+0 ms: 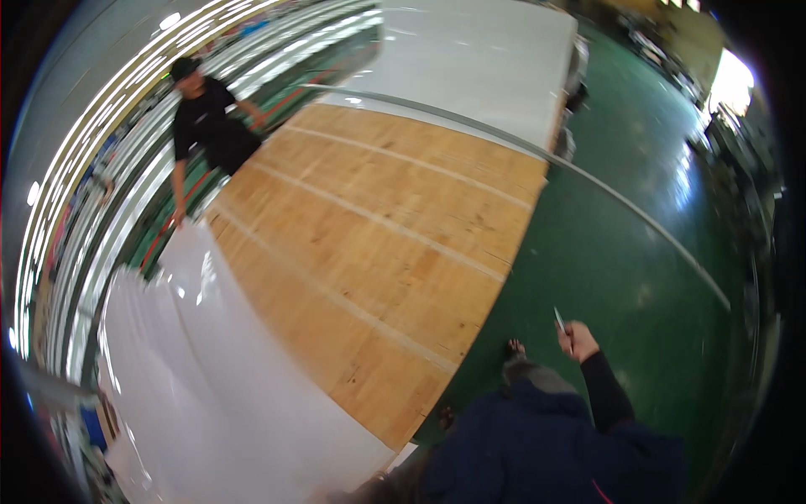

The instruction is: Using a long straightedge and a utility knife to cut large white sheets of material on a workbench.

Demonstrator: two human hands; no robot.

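Note:
At the lower right my right hand (577, 341) is closed round a slim pointed tool (558, 317), like a blade, held out over the green floor. My left hand (353, 491) shows only as a blurred patch at the lower edge, by the white plastic sheet (235, 378); its fingers cannot be made out. That sheet covers the near left of the wide wooden board table (369, 218), whose top shows pale stripes running across it.
A person (210, 122) in black stands at the table's far left, one hand at the sheet's corner. A white panel (470, 59) lies beyond. A long curved-looking strip (638, 210) crosses over the green floor (630, 269). Metal racks (67, 244) line the left; machinery stands right.

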